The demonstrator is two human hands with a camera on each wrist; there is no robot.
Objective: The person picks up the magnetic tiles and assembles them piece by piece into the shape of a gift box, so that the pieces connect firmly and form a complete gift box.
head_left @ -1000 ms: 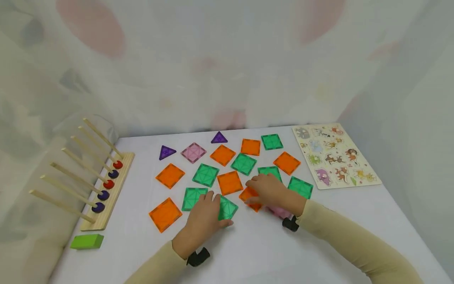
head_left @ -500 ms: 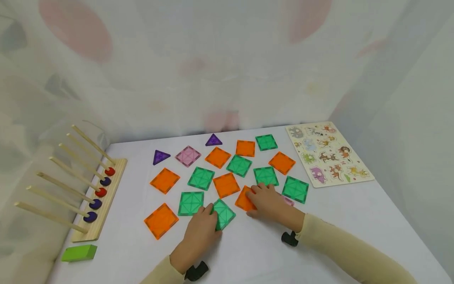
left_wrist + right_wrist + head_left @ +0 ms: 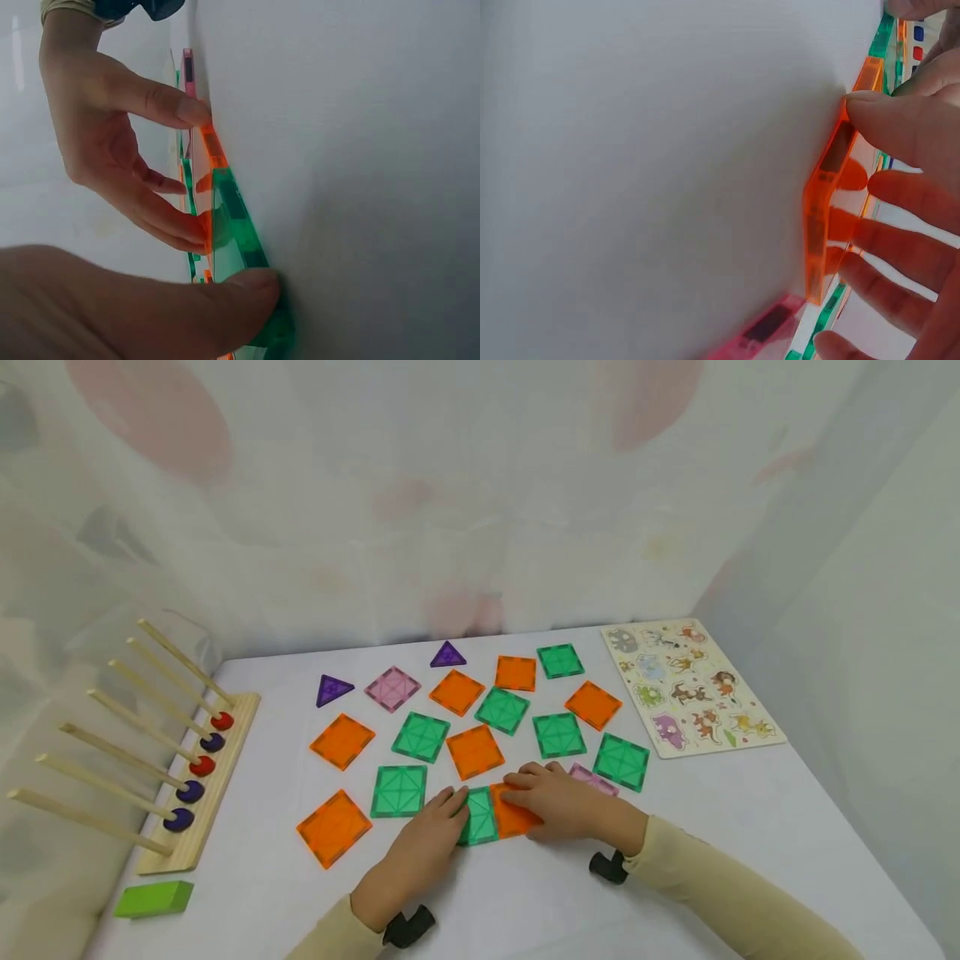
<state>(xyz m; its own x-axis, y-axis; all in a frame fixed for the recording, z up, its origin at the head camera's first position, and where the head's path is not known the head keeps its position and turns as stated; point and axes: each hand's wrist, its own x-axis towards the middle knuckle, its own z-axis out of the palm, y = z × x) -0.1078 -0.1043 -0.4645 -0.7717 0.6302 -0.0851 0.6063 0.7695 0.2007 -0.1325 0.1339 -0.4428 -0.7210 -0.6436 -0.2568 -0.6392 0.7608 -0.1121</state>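
Note:
My left hand (image 3: 422, 842) holds a green square magnetic tile (image 3: 480, 816), thumb at its near edge and fingers over its left side. My right hand (image 3: 561, 803) grips an orange square magnetic tile (image 3: 512, 818) between thumb and fingers. The two tiles lie edge to edge on the white table, green at left, orange at right. In the left wrist view, the left thumb (image 3: 247, 296) presses the green tile's edge. From the right wrist, the orange tile (image 3: 819, 217) shows the right fingers through it. A pink tile (image 3: 592, 778) lies partly hidden behind the right hand.
Several green, orange and pink square tiles, with two purple triangles (image 3: 333, 690), are spread beyond the hands. A wooden peg rack (image 3: 217, 781) with red and blue beads stands left, a green block (image 3: 153, 899) before it. An animal puzzle board (image 3: 693, 689) lies at the back right.
The green and orange tiles, apart and tilted earlier, have turned straight and met edge to edge. Both hands moved with them, and the head view shifted slightly.

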